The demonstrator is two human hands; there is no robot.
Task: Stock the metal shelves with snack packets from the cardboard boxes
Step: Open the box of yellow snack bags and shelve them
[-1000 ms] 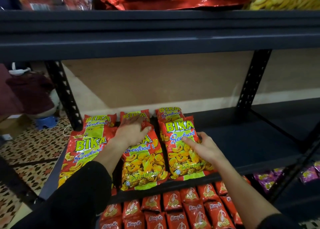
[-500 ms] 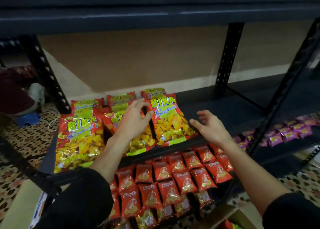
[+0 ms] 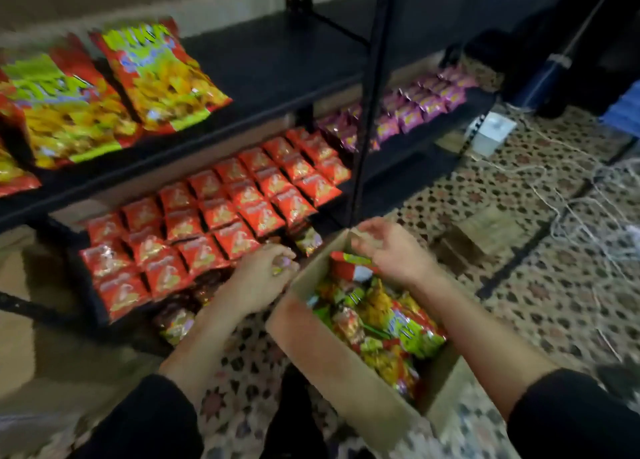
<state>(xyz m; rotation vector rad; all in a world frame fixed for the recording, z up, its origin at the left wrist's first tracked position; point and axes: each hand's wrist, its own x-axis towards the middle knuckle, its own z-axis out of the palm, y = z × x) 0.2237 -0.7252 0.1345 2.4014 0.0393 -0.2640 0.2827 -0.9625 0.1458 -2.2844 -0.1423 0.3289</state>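
An open cardboard box [image 3: 332, 351] stands on the patterned floor in front of the black metal shelves [image 3: 277, 60]. It is full of green, yellow and red snack packets [image 3: 391, 323]. My right hand [image 3: 384, 250] is over the box's far corner, fingers curled round the cardboard edge there, just above a red and green packet [image 3: 349, 266]. My left hand [image 3: 266, 271] is at the box's left rim with curled fingers; blur hides what it holds, if anything. Large yellow and red bags [image 3: 162, 77] lie on the middle shelf, and small red packets [image 3: 221, 212] fill the lower one.
A black shelf upright [image 3: 370, 94] rises just behind the box. Purple packets [image 3: 415, 105] lie on the right-hand shelf. On the floor to the right are a white box [image 3: 491, 132], loose white cord [image 3: 571, 209] and a brown block [image 3: 478, 236].
Both hands left the large bags on the middle shelf and dropped to the cardboard box on the floor. The view swung down and to the right.
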